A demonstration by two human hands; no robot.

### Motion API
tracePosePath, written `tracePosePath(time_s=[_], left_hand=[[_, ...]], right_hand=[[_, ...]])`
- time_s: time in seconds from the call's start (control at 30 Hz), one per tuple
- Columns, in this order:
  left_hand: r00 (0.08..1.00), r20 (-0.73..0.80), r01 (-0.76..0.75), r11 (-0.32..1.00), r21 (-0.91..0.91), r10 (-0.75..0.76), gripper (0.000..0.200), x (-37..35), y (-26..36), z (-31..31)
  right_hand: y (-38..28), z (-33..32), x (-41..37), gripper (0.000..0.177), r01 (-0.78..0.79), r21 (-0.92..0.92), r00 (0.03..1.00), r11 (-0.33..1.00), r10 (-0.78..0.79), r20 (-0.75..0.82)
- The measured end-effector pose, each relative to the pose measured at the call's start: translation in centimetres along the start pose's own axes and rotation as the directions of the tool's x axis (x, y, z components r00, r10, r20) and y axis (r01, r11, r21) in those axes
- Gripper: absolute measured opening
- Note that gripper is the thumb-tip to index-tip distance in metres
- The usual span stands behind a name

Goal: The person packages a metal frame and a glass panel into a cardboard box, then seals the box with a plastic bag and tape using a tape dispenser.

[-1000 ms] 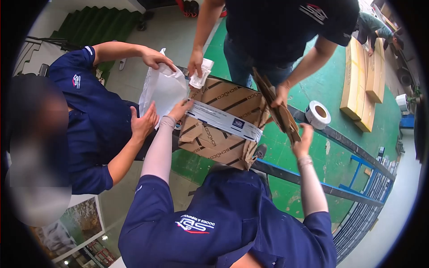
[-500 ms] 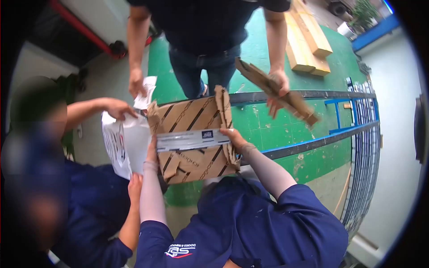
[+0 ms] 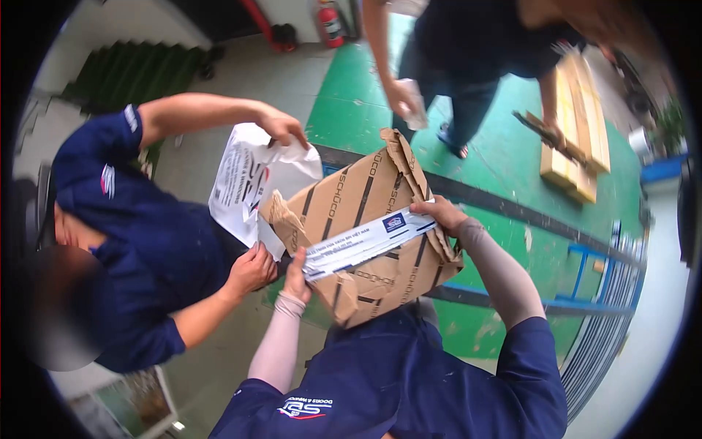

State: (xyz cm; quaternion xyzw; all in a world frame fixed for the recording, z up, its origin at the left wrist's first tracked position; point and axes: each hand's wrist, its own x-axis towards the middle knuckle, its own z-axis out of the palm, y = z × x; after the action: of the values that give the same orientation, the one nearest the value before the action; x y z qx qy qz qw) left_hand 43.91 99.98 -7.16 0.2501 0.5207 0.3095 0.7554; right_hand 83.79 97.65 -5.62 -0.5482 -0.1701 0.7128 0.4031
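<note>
Between my hands is a parcel [image 3: 340, 194] in brown printed paper, its ends crumpled and a band of white printed tape [image 3: 358, 241] across its middle. My left hand [image 3: 296, 276] grips the parcel's left side at the end of the tape. On the right side, my right hand [image 3: 440, 214] holds the edge with the thumb over the tape's other end. The parcel is tilted, its right side farther up in view. Touching or very near its left end is a white plastic bag [image 3: 252, 183], held by the two hands of a co-worker at my left.
A dark metal rail frame [image 3: 497, 201] runs behind the parcel over the green floor [image 3: 344, 102]. Another person stands beyond it, holding brown strips. Long wooden beams [image 3: 581, 124] lie farther right. Metal profiles [image 3: 603, 329] are stacked by the right wall. A fire extinguisher [image 3: 330, 25] stands at the back.
The view has turned left. My parcel has tilted, its right side rising. The person opposite has stepped away to the right with the brown strips. The co-worker's white bag has come up beside the parcel.
</note>
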Motion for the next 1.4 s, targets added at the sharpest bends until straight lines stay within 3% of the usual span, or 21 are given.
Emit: tracePosePath(time_s=[0.07, 0.1, 0.13, 0.2, 0.27, 0.33, 0.4, 0.43, 0.5, 0.6, 0.63, 0.7, 0.8, 0.93, 1.0, 1.13, 1.2, 1.27, 1.4], left_hand=[[0.999, -0.029, 0.040, 0.985, -0.167, -0.046, 0.070, -2.6, -2.3, 1.8], [0.998, -0.043, 0.035, 0.985, -0.172, -0.043, 0.073, -3.6, -4.3, 2.2], [0.998, -0.056, 0.025, 0.984, -0.178, -0.035, 0.077, -4.0, -6.4, 2.2], [0.991, -0.100, 0.055, 0.941, -0.334, -0.094, 0.068, -6.5, -9.9, 4.3], [0.963, -0.036, 0.218, 0.846, -0.487, -0.269, 0.067, -8.0, -10.4, 5.6], [0.970, -0.052, 0.178, 0.838, -0.515, -0.238, 0.065, -7.7, -11.3, 6.6], [0.980, -0.024, 0.154, 0.825, -0.543, -0.199, 0.060, -6.9, -12.2, 6.6], [0.966, -0.029, 0.202, 0.819, -0.538, -0.257, 0.059, -7.2, -11.6, 6.8], [0.939, -0.104, 0.235, 0.832, -0.502, -0.328, 0.061, -6.6, -11.7, 6.1], [0.955, -0.178, 0.140, 0.891, -0.432, -0.236, 0.070, -5.4, -13.7, 5.6], [0.953, -0.205, 0.114, 0.891, -0.439, -0.223, 0.070, -5.8, -12.9, 5.7], [0.935, -0.142, 0.237, 0.869, -0.435, -0.326, 0.077, -6.5, -11.6, 6.5], [0.935, -0.156, 0.237, 0.887, -0.395, -0.319, 0.082, -6.6, -11.1, 6.8], [0.911, -0.204, 0.290, 0.909, -0.298, -0.358, 0.086, -6.9, -10.5, 6.7], [0.904, -0.213, 0.305, 0.908, -0.288, -0.371, 0.086, -7.4, -9.5, 7.1], [0.884, -0.269, 0.327, 0.917, -0.228, -0.382, 0.086, -7.9, -7.3, 7.5], [0.872, -0.269, 0.360, 0.909, -0.211, -0.408, 0.084, -7.9, -6.8, 7.4], [0.892, -0.215, 0.359, 0.912, -0.198, -0.398, 0.079, -8.2, -6.5, 6.9], [0.895, -0.210, 0.351, 0.912, -0.210, -0.393, 0.080, -8.0, -6.3, 6.5]], right_hand=[[-4.3, -0.3, 3.7, 0.047, -0.076, -0.266, 0.990, 0.961, 0.105, 0.097], [-5.2, -0.5, 6.3, 0.053, -0.030, -0.472, 0.987, 0.881, 0.101, 0.125], [-6.5, 1.3, 7.3, 0.055, -0.037, -0.558, 0.994, 0.829, 0.090, 0.068], [-7.7, 2.7, 11.8, 0.055, -0.035, -0.708, 0.947, 0.705, 0.250, 0.202], [-8.8, 5.7, 10.9, 0.055, -0.158, -0.741, 0.928, 0.653, 0.355, 0.115], [-8.2, 4.8, 14.0, 0.066, -0.097, -0.836, 0.919, 0.539, 0.372, 0.133], [-9.0, 6.1, 12.5, 0.065, -0.121, -0.828, 0.936, 0.548, 0.341, 0.089], [-8.4, 5.3, 13.0, 0.060, -0.096, -0.850, 0.957, 0.518, 0.282, 0.064], [-6.9, 3.3, 14.5, 0.048, 0.011, -0.840, 0.959, 0.542, 0.233, 0.163], [-6.2, 3.5, 14.2, 0.044, 0.020, -0.795, 0.960, 0.606, 0.211, 0.185], [-6.8, 4.6, 13.1, 0.046, -0.041, -0.785, 0.957, 0.618, 0.251, 0.147], [-6.9, 4.4, 12.9, 0.050, -0.031, -0.824, 0.953, 0.566, 0.267, 0.147], [-8.0, 4.9, 12.0, 0.051, -0.028, -0.846, 0.956, 0.532, 0.261, 0.132], [-7.3, 4.4, 12.3, 0.050, 0.024, -0.851, 0.968, 0.524, 0.200, 0.150], [-7.1, 4.1, 12.9, 0.047, 0.087, -0.895, 0.977, 0.437, 0.138, 0.162], [-7.3, 4.8, 12.2, 0.048, 0.060, -0.888, 0.984, 0.456, 0.122, 0.129], [-7.2, 4.5, 11.8, 0.051, 0.137, -0.909, 0.990, 0.394, -0.030, 0.137], [-9.4, 5.9, 10.2, 0.052, 0.113, -0.957, 0.991, 0.268, 0.042, 0.129], [-9.1, 5.4, 10.7, 0.055, 0.086, -0.938, 0.992, 0.337, 0.063, 0.113]])
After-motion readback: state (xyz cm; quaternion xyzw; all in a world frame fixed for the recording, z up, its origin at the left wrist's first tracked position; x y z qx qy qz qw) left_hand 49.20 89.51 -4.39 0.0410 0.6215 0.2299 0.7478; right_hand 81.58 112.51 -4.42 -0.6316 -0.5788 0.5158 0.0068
